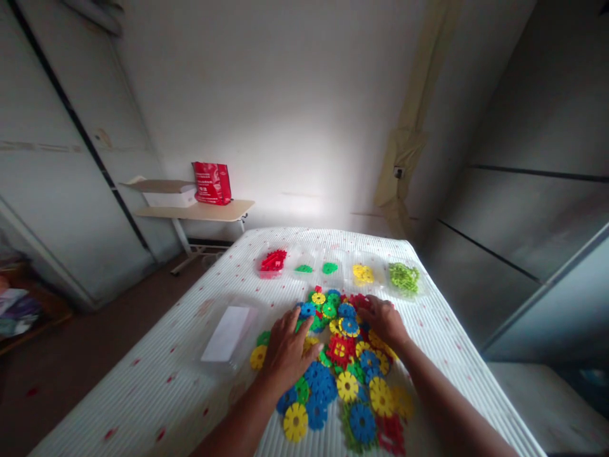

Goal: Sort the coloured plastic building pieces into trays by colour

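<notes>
A pile of plastic interlocking building pieces lies on the table in front of me, with blue discs (362, 422), yellow discs (295, 421), green ones (329, 309) and red square window pieces (340, 350). My left hand (288, 352) rests over the pile's left side, fingers spread, near a blue notched disc (307, 309). At the far right of the pile my right hand (386, 322) has its fingers bent together at a red piece (358, 301). That piece is partly covered by the fingers.
Clear containers stand along the table's far side, holding red pieces (273, 261), green pieces (330, 268), yellow pieces (363, 273) and lime-green pieces (403, 278). On the left is a clear box with a white card (228, 334). A side table (214, 212) carries a red bag (212, 183).
</notes>
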Available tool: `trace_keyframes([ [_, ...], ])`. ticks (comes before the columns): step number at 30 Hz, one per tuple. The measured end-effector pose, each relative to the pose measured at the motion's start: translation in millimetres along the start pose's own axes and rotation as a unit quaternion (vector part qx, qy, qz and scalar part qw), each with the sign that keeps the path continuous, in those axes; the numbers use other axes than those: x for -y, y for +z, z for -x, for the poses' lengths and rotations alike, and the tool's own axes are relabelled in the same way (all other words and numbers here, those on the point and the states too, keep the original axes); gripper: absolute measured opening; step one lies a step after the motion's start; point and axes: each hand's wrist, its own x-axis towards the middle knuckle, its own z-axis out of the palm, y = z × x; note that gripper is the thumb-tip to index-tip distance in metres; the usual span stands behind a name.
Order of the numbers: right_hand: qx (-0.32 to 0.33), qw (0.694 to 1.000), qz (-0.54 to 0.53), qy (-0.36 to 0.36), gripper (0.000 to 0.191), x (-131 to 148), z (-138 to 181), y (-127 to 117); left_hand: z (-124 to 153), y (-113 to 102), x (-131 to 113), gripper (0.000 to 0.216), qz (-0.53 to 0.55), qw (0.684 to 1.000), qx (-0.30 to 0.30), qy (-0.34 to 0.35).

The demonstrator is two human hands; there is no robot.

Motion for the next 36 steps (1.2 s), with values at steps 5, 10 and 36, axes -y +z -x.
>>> trace_keyframes([
  [5, 0.026, 0.993, -0.113, -0.022, 0.039, 19, 3, -4, -2, -4, -2, 0.046, 0.007, 1.000, 0.012, 0.003],
  [10, 0.060, 0.951, -0.273, -0.130, 0.040, 53, 19, -14, -2, -3, -1, 0.042, 0.023, 1.000, -0.010, 0.000],
  [36, 0.143, 0.981, -0.054, -0.117, 0.041, 43, -36, 12, -1, 3, 2, 0.056, 0.058, 0.998, -0.031, 0.026],
])
